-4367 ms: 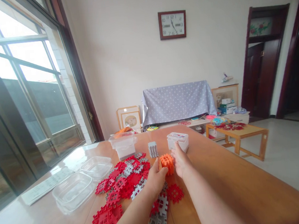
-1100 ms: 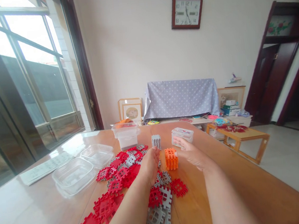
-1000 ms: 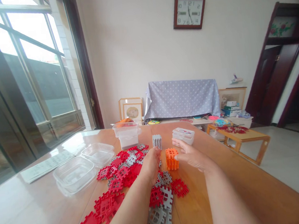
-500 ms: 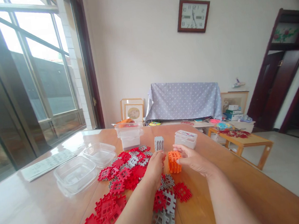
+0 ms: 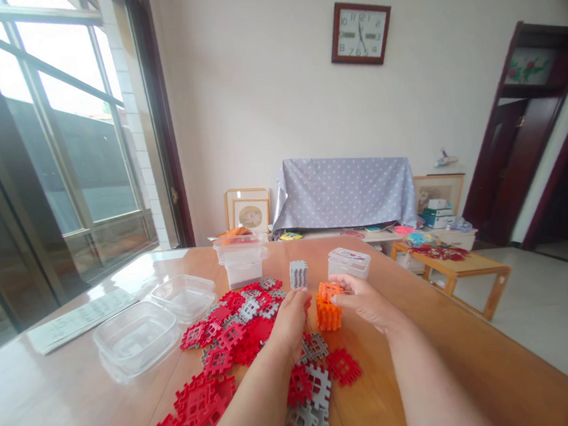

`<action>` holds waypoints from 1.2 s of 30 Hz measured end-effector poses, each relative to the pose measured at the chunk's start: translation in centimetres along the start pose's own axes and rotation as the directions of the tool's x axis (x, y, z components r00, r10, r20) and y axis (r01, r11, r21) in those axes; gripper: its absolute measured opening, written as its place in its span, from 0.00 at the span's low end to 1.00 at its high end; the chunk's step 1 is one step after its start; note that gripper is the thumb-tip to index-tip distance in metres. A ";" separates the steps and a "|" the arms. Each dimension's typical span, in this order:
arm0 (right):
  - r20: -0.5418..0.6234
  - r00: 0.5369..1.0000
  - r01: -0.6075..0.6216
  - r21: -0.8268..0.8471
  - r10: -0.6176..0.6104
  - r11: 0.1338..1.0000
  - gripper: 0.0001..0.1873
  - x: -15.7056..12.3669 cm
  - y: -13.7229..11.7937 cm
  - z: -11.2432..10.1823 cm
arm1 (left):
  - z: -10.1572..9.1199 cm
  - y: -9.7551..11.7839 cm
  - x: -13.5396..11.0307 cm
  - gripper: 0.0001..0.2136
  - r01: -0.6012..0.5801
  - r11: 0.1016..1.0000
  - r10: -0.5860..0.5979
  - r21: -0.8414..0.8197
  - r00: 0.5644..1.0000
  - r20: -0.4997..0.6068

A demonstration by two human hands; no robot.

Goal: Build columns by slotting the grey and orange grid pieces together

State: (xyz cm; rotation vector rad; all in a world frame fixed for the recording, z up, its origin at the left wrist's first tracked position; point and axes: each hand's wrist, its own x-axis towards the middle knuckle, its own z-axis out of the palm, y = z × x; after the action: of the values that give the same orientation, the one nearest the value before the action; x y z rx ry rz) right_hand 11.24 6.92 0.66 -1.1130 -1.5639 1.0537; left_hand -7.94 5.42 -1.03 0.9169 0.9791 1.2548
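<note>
An orange stack of toothed interlocking building tiles (image 5: 329,317) stands on the table between my hands. My right hand (image 5: 356,298) pinches an orange tile (image 5: 330,291) at the top of that stack; the tile sits slightly tilted. To the left of the stack, my left hand (image 5: 295,316) is closed with fingertips pressed together, and whatever lies in them is hidden. A grey stack of similar tiles (image 5: 298,274) stands just beyond my left hand. Loose red and grey tiles (image 5: 245,330) are heaped beneath and left of my left arm.
Two open clear plastic containers (image 5: 135,331) lie on the left, beside a printed sheet (image 5: 80,319). Clear tubs (image 5: 241,265) are stacked at the back. A lidded box (image 5: 349,262) stands behind my right hand. The table's right edge (image 5: 476,335) slants past my right arm.
The orange tile at the stack's top now tilts and stands apart from those below, with my right hand's fingers on it. My left hand stays closed beside the stack. The view shifts slightly.
</note>
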 end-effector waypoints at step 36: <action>-0.060 0.986 0.142 -0.204 -0.157 0.969 0.29 -0.8 -1.9 0.8 | 0.2 1.4 -0.9 0.21 -0.090 0.991 0.086 -0.099 0.995 -0.049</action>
State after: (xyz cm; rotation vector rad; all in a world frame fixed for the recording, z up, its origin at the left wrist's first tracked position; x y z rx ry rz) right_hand 10.25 5.61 2.13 -1.1343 -1.6917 0.7593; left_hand -8.24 4.68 0.45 0.8636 0.9095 1.3925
